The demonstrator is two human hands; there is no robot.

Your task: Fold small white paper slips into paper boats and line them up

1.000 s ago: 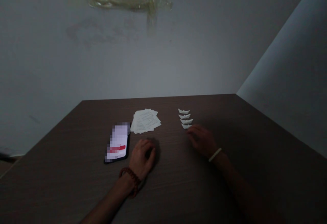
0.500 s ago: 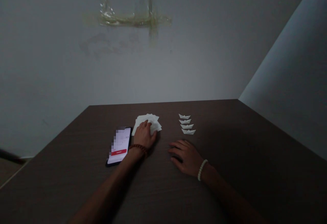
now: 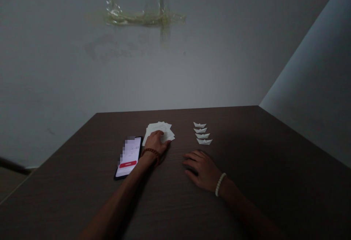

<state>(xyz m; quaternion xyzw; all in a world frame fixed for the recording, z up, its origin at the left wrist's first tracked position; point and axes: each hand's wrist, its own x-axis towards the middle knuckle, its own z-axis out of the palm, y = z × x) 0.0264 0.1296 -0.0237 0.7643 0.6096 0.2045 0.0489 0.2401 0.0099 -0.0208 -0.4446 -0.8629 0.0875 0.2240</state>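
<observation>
Several loose white paper sheets [image 3: 156,126] lie in an uneven, fanned pile on the table. My left hand [image 3: 157,142] rests on the near part of the pile, its fingers bent and its thumb apart from them at the pile's near right edge. No sheet is visibly lifted. To the right, several small folded paper boats [image 3: 203,136] stand in a column. Just below the boats, my right hand [image 3: 203,168] lies on the table with fingers apart and nothing in it.
A phone [image 3: 128,157] with a lit screen lies left of the paper pile, partly behind my left forearm. The dark wooden table [image 3: 175,210] reaches back to a grey wall [image 3: 214,75] with strips of clear tape [image 3: 137,21]. Another wall stands at the right.
The fingers of my left hand have bent back toward me over the pile. My right hand stays in place on the table, and the view has shifted slightly.
</observation>
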